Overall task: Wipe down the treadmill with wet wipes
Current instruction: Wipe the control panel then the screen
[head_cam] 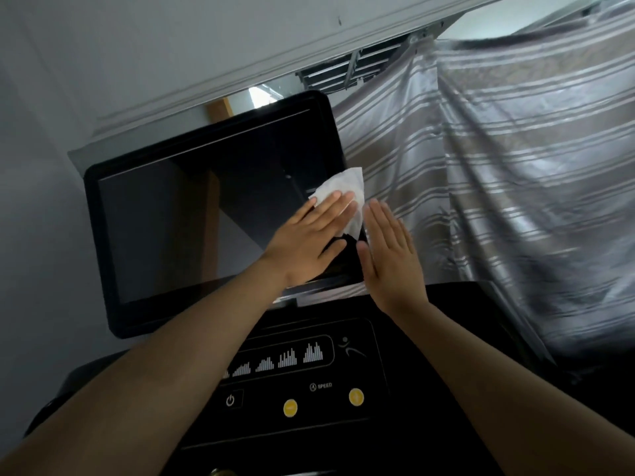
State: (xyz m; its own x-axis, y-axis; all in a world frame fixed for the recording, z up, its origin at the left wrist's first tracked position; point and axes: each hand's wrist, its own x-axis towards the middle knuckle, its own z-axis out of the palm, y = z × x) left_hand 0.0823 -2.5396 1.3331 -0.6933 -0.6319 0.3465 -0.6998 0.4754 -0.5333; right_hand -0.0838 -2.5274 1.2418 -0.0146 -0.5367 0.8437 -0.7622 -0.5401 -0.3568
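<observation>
Pale wall (68, 63) and a striped curtain (515, 201) are framing the treadmill's dark screen (192, 221), and the wet wipe (347, 197) is lying at that screen's right edge, centre of the frame, with part of it hanging over the bezel toward the curtain. The left hand (309, 238) is pressing it against the glass with straight, flat fingers, so nothing is actually pinching the cloth. The likeliest trouble is coming from that: on a stroke off the edge, the wipe is probably going to slide out from under the fingers and drop behind the console (309, 383). The right hand (391, 249) is standing released and flat beside the bezel, seemingly bracing it, though whether it is touching is unclear. If it is not, a firm push is risking tilting the screen back. Moisture is another worry, since a wet cloth working along the bezel seam may be leaving liquid there or streaks on the glass. Lower in the frame, both forearms are crossing above the power button (230, 400) and the yellow speed buttons (290, 408), so a dropped arm could be pressing one by accident.
</observation>
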